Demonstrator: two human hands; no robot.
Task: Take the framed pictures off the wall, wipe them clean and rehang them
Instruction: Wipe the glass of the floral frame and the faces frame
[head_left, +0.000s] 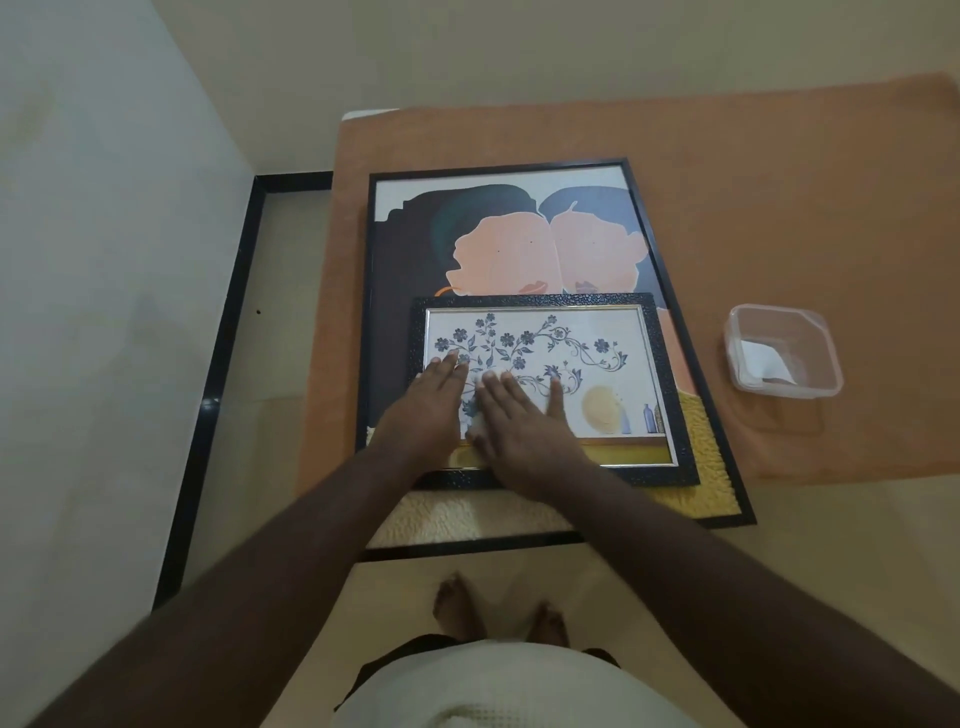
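A small picture (571, 353) with blue flowers and a dark textured frame lies flat on top of a large black-framed picture (498, 234) of two faces. Both lie on an orange towel (779, 208). My left hand (431, 405) rests flat, fingers straight, on the left part of the small picture's glass. My right hand (519, 421) presses flat beside it, over a white cloth (480, 415) that shows only between and under the two hands.
A clear plastic container (784, 353) with a white piece inside stands on the towel to the right. The wall (104, 260) with a black skirting strip (218, 374) runs along the left. My bare feet (498, 608) stand on the floor below the large frame.
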